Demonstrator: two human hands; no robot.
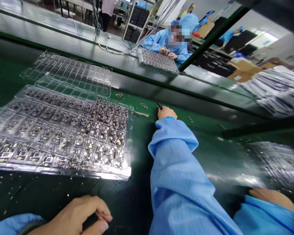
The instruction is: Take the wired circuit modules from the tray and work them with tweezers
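Observation:
My left hand (82, 213) hovers over the green work surface, just in front of the clear plastic trays. Its fingers curl with the thumb close to the fingertips, and nothing shows between them. Stretched far forward, my right hand (167, 112) is closed around a slim black tool (159, 106), whose kind I cannot make out. Beside that hand lie a small circuit board piece (144, 105) and a tan strip (142, 114). A clear compartment tray (128, 173) full of small circuit boards (48, 160) is at the left, overlapped by other clear tray sheets.
An unfilled clear tray (71, 70) lies behind the filled ones. At the right, another person's hand (276, 197) is near blurred clear trays (281, 163). Across the bench a co-worker (156, 40) handles a filled tray (159, 62). A green frame bar (213, 37) slants overhead.

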